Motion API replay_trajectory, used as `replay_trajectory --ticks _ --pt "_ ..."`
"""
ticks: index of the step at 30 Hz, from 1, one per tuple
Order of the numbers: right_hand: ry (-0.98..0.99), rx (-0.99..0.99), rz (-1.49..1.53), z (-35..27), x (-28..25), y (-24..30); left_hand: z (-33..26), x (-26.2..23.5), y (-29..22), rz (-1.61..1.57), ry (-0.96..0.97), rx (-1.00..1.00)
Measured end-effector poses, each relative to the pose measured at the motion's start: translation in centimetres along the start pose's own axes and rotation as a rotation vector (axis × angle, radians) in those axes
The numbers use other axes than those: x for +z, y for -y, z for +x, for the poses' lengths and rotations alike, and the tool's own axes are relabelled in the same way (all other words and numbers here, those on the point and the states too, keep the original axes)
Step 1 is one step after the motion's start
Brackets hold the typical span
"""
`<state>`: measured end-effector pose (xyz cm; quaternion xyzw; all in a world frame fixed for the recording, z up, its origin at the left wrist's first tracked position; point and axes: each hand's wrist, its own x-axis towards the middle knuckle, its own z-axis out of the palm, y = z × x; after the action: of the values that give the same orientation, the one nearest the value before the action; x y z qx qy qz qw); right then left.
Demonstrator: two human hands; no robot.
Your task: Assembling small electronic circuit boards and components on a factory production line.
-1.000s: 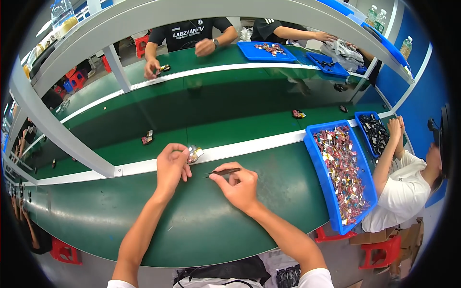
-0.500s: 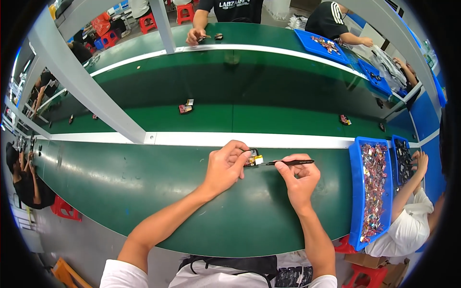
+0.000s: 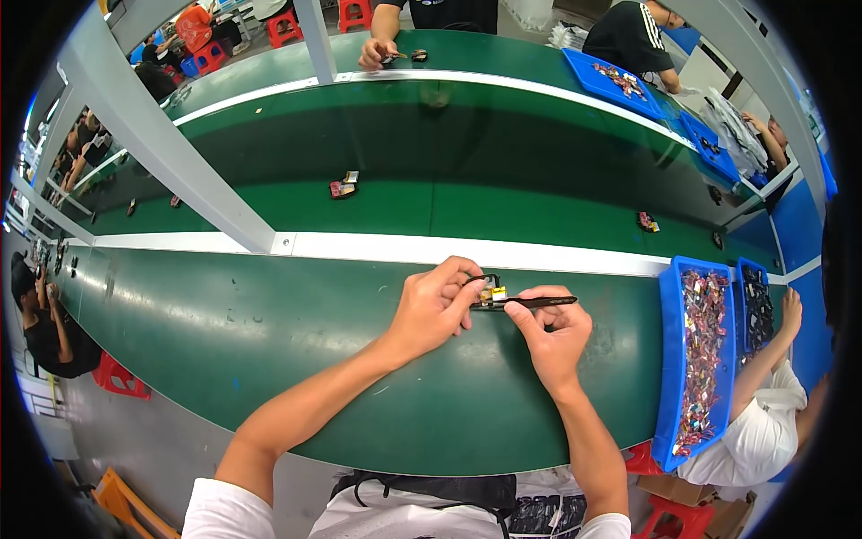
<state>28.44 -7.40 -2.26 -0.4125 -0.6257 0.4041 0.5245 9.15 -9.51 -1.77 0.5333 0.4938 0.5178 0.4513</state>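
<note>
Above the green worktable, my left hand is closed on a small black-framed electronic part with a yellow and silver piece in it. My right hand pinches black tweezers, held nearly level. The tweezers' tips reach the lower edge of the part, close to my left fingertips. Whether they grip anything there is too small to tell. My left fingers hide some of the part.
Right of my hands stands a blue tray of small reddish parts, with another blue tray of black parts beyond it. A white rail borders the conveyor belt, which carries small assemblies. A co-worker's arm is at the right.
My right hand and the tweezers have shifted slightly left, bringing the tips against the part. My left hand has moved a little right. The view has also shifted somewhat.
</note>
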Motion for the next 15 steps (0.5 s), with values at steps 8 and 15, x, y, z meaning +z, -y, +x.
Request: replay_trajectory --ticks 8,15 --pt "-0.032 -0.002 -0.021 0.04 0.05 0.15 0.01 -0.03 -0.2 -0.032 0.028 0.024" --pt "0.016 0.075 0.047 -0.05 0.08 0.52 -0.06 -0.13 -0.14 -0.086 0.057 0.021"
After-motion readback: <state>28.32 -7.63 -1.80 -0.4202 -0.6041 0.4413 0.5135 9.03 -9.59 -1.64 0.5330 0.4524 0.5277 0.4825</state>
